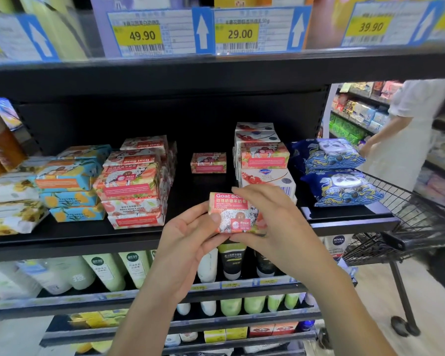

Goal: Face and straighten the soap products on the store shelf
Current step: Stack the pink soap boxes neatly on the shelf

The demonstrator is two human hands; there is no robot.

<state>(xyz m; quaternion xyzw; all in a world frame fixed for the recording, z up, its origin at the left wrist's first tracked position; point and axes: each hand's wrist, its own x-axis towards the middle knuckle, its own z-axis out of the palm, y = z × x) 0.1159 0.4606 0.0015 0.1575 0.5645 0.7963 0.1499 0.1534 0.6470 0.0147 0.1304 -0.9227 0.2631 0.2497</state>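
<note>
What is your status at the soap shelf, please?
Left hand and right hand both grip the rose goat soap bar, label upright, before the shelf. Lone bar at back of the middle gap. Nothing blocking; cart off right.

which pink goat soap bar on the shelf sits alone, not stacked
The lone bar far back in the mid-shelf gap. The others are piled in the pink stack to its left or lie atop the white boxes to its right.

"Goat Soap" on held bar [231, 214]

Shelf [201, 187] lies free between soap stack [131, 187] and boxed soaps [266, 179].
</note>
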